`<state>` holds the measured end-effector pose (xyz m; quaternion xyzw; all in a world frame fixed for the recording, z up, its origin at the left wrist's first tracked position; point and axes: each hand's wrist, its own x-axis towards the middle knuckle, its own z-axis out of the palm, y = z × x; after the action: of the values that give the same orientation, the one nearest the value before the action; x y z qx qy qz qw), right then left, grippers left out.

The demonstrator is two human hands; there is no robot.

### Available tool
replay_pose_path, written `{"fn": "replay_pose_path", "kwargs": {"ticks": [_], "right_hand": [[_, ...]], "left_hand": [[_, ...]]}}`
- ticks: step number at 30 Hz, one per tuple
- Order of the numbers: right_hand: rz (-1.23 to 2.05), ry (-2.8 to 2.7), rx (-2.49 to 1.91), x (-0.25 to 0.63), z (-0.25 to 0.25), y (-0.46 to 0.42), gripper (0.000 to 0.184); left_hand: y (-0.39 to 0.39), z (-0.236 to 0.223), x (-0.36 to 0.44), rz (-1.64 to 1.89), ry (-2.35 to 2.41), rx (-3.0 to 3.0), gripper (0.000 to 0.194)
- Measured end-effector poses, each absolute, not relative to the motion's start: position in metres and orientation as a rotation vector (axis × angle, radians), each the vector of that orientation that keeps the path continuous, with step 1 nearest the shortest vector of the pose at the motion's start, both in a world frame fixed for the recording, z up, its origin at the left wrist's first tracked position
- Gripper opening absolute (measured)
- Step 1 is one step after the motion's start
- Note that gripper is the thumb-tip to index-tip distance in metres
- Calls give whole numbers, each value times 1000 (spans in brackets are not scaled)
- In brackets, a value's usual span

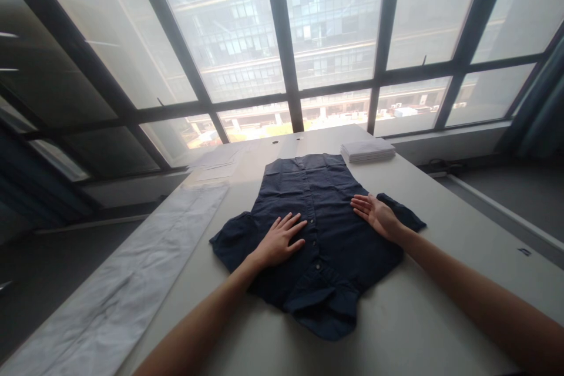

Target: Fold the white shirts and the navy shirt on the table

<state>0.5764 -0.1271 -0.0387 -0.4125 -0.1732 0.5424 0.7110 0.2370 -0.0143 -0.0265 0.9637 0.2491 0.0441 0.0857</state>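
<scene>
- Has the dark shirt [343, 247] laid front up on the white table [462, 229], with its collar [328, 314] nearest and its hem [304, 161] farthest, seemingly for reaching the whole front.
- Rests the left hand [279, 242] palm down on the shirt, left of the button row [314, 242], with fingers spread, perhaps to hold the cloth flat.
- Sets the right hand [379, 216] tilted at the shirt's right side, beside the right sleeve [405, 211], with fingers together, as if to smooth that panel.
- Holds both hands well apart, across the button row, clamped on nothing.
- Includes folded white cloth [368, 150] near the shirt's hem, to the right, probably placed there to be clear of it.
- Includes a creased whitish sheet [136, 270] left of the shirt, cut off below; cannot tell its material.
- Cannot tell pressure under the right palm, nor anything beneath the shirt.
- Loses detail in the collar's dark folds and in pale papers [215, 171] beyond the shirt, to the left.
</scene>
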Motion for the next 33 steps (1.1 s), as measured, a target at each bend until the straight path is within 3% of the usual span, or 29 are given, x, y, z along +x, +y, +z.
{"fn": "replay_pose_path", "kwargs": {"ticks": [33], "right_hand": [[1114, -445, -1002, 571, -38, -127, 28]], "left_hand": [[-14, -27, 237, 151, 737, 2869, 61]]}}
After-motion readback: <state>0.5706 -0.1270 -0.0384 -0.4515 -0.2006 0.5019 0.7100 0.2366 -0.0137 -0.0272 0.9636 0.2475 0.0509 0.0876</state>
